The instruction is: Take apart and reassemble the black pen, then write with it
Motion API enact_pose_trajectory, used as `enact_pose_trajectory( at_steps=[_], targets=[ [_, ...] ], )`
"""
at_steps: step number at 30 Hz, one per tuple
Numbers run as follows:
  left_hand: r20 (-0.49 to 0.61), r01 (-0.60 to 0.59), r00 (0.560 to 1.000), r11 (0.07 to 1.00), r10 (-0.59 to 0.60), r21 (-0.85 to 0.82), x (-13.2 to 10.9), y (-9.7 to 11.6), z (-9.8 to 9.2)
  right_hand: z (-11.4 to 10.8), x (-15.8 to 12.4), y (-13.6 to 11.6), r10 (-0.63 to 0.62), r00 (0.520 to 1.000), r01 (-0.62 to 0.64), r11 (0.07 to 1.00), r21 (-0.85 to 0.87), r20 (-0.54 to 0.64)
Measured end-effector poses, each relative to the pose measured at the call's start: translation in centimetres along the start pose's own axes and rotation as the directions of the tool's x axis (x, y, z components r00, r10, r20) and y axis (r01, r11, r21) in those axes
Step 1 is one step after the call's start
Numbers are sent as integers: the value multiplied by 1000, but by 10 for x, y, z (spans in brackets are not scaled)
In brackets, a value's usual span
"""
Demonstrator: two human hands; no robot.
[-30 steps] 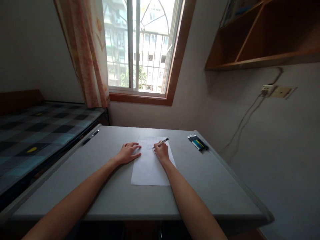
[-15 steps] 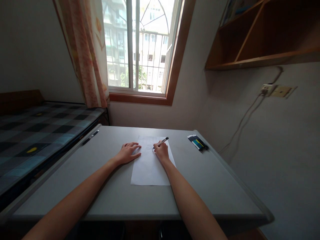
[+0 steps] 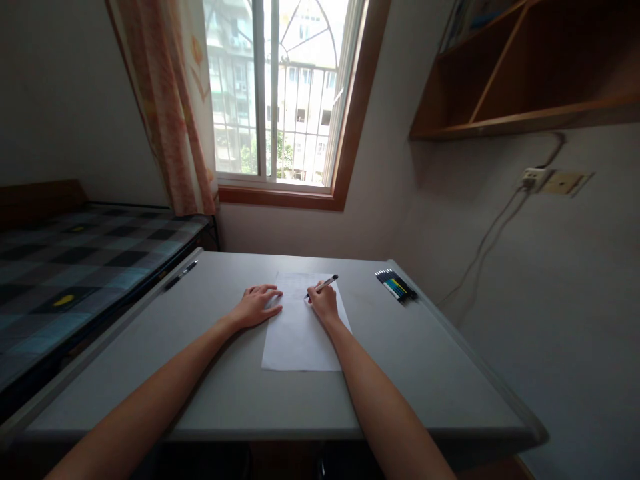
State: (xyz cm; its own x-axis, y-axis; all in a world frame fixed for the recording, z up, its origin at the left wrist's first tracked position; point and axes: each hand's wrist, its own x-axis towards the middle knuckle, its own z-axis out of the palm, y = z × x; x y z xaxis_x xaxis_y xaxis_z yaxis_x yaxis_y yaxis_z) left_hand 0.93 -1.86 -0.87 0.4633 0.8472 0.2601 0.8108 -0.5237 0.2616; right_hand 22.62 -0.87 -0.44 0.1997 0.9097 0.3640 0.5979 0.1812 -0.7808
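Pinching pen [image 3: 327,281] in right hand [image 3: 324,304]; touching paper [image 3: 301,343] with spread-fingered left hand [image 3: 254,307]. Expect light, rigid pen; grip near lower end.

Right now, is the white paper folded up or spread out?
Spread out. The paper lies flat on the table, its near edge straight and no flap showing. The right hand holds a pen over it.

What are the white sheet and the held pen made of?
The sheet looks like matte paper: thin, flat, no shine. The pen in the right hand is probably smooth plastic, pale with a dark end, but it's too small to be sure.
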Motion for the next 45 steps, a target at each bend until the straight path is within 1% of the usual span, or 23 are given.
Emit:
enact_pose_trajectory(
  at_steps=[6, 12, 19, 25, 32, 39, 45],
  targets=[
    [-2, 4, 1000, 1000, -4, 0, 0, 1, 0, 1, 1, 4, -9, 1000, 9, 1000, -13, -2],
    [-3, 11, 1000, 1000, -11, -4, 0, 2, -1, 2, 2, 5, -11, 999, 10, 1000, -25, -39],
    [-6, 5, 1000, 1000, -5, -2, 0, 1, 0, 2, 3, 6, -1, 999, -2, 998, -59, -54],
    [-1, 8, 1000, 1000, -8, -10, 0, 1, 0, 3, 4, 7, -1, 999, 0, 999, -42, -41],
    [-3, 7, 1000, 1000, -7, -5, 0, 2, -1, 1, 3, 5, -12, 1000, 10, 997, -77, -29],
    [-10, 1, 1000, 1000, -1, 1, 0, 2, -1, 2, 3, 6, -9, 999, 6, 998, -61, -41],
    [-7, 3, 1000, 1000, -3, -2, 0, 1, 0, -1, 2, 4, 2, 999, -2, 1000, -3, -33]
  ],
)
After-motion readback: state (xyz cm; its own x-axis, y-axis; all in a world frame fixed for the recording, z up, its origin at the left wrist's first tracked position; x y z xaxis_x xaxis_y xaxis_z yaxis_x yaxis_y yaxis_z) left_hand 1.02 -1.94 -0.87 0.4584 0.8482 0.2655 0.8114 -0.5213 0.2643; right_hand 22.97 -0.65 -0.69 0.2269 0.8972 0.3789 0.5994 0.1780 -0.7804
